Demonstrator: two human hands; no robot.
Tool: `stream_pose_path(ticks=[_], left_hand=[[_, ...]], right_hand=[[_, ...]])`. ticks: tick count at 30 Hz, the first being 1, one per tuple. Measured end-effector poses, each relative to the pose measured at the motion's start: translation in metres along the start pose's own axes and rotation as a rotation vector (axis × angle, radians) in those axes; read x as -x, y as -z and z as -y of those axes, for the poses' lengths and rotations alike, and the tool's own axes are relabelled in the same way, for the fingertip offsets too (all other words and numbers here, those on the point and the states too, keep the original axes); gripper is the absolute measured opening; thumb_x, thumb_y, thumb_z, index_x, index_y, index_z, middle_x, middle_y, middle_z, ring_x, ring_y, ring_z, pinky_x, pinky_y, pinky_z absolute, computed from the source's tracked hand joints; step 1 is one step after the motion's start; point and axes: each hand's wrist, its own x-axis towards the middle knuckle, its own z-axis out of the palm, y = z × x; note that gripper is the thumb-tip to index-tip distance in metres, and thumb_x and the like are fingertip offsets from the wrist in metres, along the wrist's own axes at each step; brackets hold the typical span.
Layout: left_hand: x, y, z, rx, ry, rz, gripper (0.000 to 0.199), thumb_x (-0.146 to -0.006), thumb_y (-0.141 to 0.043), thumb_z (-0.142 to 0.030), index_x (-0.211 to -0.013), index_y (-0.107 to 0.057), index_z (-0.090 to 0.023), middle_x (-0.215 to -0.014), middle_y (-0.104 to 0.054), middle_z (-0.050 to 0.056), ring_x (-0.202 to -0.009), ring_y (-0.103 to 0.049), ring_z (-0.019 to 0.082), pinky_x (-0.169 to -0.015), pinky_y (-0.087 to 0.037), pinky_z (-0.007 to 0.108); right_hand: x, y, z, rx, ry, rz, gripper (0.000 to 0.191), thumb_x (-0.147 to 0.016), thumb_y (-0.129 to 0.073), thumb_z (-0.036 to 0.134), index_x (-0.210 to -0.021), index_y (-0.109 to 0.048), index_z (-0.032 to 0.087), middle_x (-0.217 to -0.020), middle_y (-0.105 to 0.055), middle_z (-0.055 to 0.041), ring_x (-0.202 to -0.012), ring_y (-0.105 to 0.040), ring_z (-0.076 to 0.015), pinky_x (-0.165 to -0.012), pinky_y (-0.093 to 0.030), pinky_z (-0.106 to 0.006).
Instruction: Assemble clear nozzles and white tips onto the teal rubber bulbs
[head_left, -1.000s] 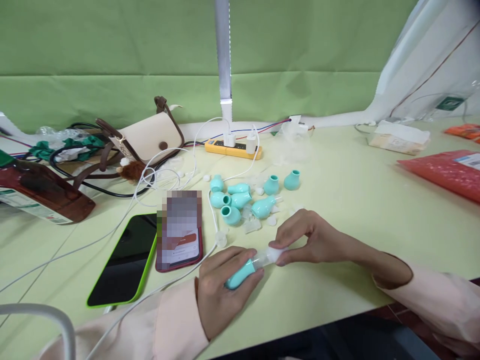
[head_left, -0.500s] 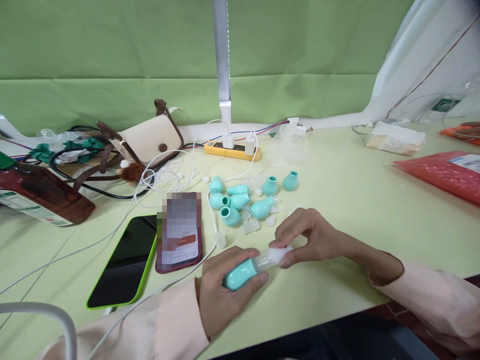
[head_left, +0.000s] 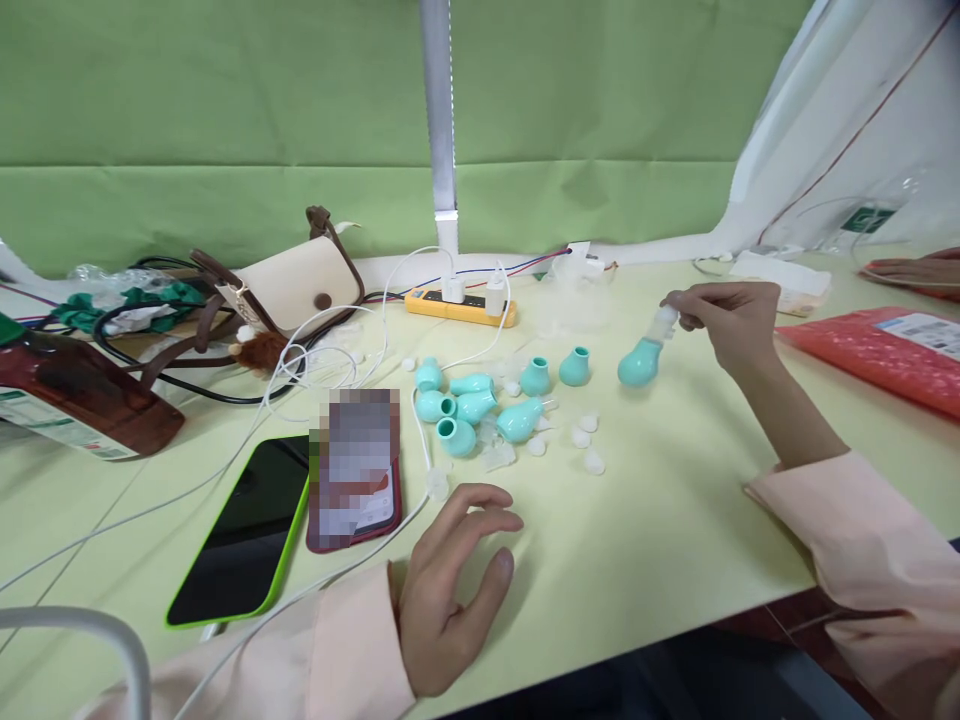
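Note:
My right hand (head_left: 731, 318) pinches the clear and white tip of a teal bulb (head_left: 639, 364), which hangs low over the table at the right. My left hand (head_left: 459, 590) holds nothing, its fingers curved and apart above the table near the front edge. Between the hands and the power strip lie several teal bulbs (head_left: 475, 405); one of them (head_left: 520, 421) has a clear tip. Small white pieces (head_left: 593, 461) are scattered to the right of that bulb, and clear pieces (head_left: 496, 456) lie just in front of the bulbs.
Two phones (head_left: 244, 530) (head_left: 356, 470) and a white cable lie left of the bulbs. Behind are a yellow power strip (head_left: 460, 307) and a cream bag (head_left: 296, 285). A brown bottle (head_left: 90, 390) lies far left. A red package (head_left: 885, 355) and another person's hand (head_left: 919, 270) are at the right.
My left hand has let go of the teal bulb and opened. My right hand has carried that bulb away to the right and back. Another person's hand has appeared at the far right.

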Motion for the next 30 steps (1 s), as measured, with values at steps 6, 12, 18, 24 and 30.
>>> stream_pose_path(ticks=[6, 12, 18, 24, 30], left_hand=[[0.002, -0.002, 0.002, -0.011, -0.013, 0.01, 0.023, -0.076, -0.042, -0.002, -0.089, -0.055, -0.017, -0.099, -0.049, 0.008, -0.089, -0.052, 0.015, -0.077, -0.04, 0.026], [0.002, -0.003, 0.001, -0.007, -0.027, -0.006, 0.023, -0.075, -0.042, -0.001, -0.086, -0.056, -0.017, -0.097, -0.05, 0.008, -0.087, -0.052, 0.015, -0.073, -0.041, 0.026], [0.0, -0.002, 0.0, -0.012, -0.036, -0.01, 0.022, -0.075, -0.042, -0.001, -0.084, -0.055, -0.016, -0.094, -0.052, 0.008, -0.084, -0.053, 0.016, -0.071, -0.042, 0.027], [0.001, -0.006, 0.001, -0.208, -0.164, 0.039, 0.016, -0.075, -0.042, -0.006, -0.081, -0.055, -0.014, -0.075, -0.057, 0.007, -0.066, -0.053, 0.015, -0.055, -0.043, 0.027], [0.0, -0.007, 0.001, -0.994, -0.627, 0.074, 0.019, -0.073, -0.044, -0.013, -0.079, -0.062, -0.01, -0.078, -0.066, 0.012, -0.071, -0.058, 0.026, -0.06, -0.043, 0.038]], right_hand=[[-0.003, 0.003, -0.038, 0.325, 0.008, -0.115, 0.017, -0.068, -0.06, 0.034, -0.068, -0.064, 0.017, -0.058, -0.059, -0.0032, -0.049, -0.048, -0.0115, -0.049, -0.036, -0.027], [-0.002, -0.002, -0.047, 0.425, -0.039, -0.066, 0.024, -0.067, -0.059, 0.037, -0.069, -0.066, 0.015, -0.054, -0.058, -0.0021, -0.044, -0.045, -0.0102, -0.044, -0.036, -0.025], [0.0, -0.006, -0.049, 0.467, -0.05, -0.05, 0.027, -0.061, -0.064, 0.035, -0.08, -0.067, 0.015, -0.053, -0.056, 0.0001, -0.045, -0.047, -0.0108, -0.047, -0.041, -0.026], [0.017, -0.024, -0.021, 0.433, 0.256, -0.298, 0.027, -0.072, -0.054, 0.032, -0.094, -0.059, 0.018, -0.058, -0.052, 0.0007, -0.048, -0.05, -0.0119, -0.049, -0.044, -0.026], [0.077, -0.067, 0.033, 0.325, 0.597, 0.118, 0.011, -0.068, -0.059, 0.02, -0.079, -0.059, 0.02, -0.056, -0.055, 0.0022, -0.048, -0.05, -0.009, -0.049, -0.043, -0.022]])
